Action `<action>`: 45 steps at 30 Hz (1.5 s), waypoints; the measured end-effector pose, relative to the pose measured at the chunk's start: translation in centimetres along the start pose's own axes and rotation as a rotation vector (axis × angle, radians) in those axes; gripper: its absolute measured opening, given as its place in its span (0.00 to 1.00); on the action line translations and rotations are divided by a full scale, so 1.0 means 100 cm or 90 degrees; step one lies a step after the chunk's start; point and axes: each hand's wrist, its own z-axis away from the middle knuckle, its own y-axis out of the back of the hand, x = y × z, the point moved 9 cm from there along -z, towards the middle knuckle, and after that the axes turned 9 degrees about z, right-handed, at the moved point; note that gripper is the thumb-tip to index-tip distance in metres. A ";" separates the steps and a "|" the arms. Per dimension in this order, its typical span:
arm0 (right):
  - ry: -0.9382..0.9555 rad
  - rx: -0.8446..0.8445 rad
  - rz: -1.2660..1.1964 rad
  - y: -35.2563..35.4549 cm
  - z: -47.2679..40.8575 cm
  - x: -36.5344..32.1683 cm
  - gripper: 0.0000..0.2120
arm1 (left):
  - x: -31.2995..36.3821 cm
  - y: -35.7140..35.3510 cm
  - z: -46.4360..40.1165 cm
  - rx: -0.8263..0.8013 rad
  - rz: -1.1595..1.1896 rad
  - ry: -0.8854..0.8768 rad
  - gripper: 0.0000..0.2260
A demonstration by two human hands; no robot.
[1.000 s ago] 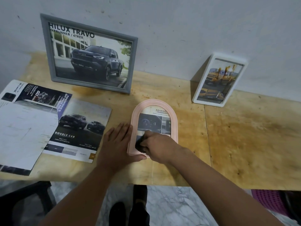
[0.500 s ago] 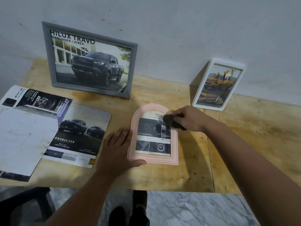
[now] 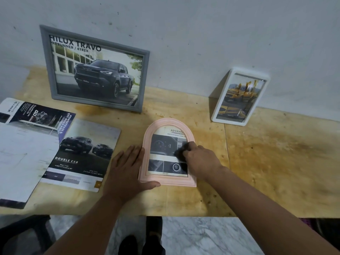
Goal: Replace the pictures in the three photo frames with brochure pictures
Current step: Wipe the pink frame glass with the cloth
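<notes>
We see the pink arched frame [image 3: 166, 153] lying flat, face up, on the wooden table [image 3: 266, 162], near the front edge and between the two hands. Left hand [image 3: 127, 168] lies flat on the table at the frame's left side, fingers straight and together alongside the left rail, thumb stretched across the frame's bottom left corner; it grips nothing, just pins the frame. Right hand [image 3: 200, 159] comes in from the right and sits over the right half of the frame's glass, fingers curled around a small dark object [image 3: 181, 150] that looks like a cloth pressed on the glass; we cannot tell exactly what it is. Inside the pink frame a brochure page shows car interior shots under the heading "ADVANC". Grey frame [image 3: 95, 69] stands at the back left leaning on the wall, with a Hilux Travo truck picture in it, well apart from both hands. White frame [image 3: 240, 97] stands tilted against the wall at back right, showing yellow vehicles. Loose brochure pages [image 3: 81, 155] lie left of the left hand, the "DOUBLE CAB" sheet nearest it.
</notes>
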 end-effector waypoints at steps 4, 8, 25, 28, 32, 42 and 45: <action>0.079 -0.060 0.043 -0.003 0.015 -0.016 0.14 | 0.000 0.001 0.000 0.013 0.000 -0.001 0.55; 0.123 -0.119 0.070 -0.009 0.018 -0.026 0.14 | 0.000 0.001 0.001 0.014 0.004 -0.005 0.55; -0.087 0.124 -0.131 0.022 -0.036 0.005 0.19 | 0.000 0.000 0.001 0.008 0.004 -0.005 0.55; -0.127 0.068 -0.096 0.006 -0.032 0.007 0.20 | -0.001 -0.001 -0.001 0.003 0.005 0.000 0.55; -0.133 0.016 -0.086 0.000 -0.010 -0.001 0.17 | -0.002 -0.001 0.000 -0.003 0.007 0.002 0.55; -0.119 0.118 -0.530 -0.042 0.068 0.024 0.17 | -0.003 -0.001 0.001 -0.044 0.004 0.028 0.55; -0.279 0.292 -0.610 -0.053 0.108 0.085 0.18 | -0.002 -0.002 0.001 -0.060 0.010 0.037 0.55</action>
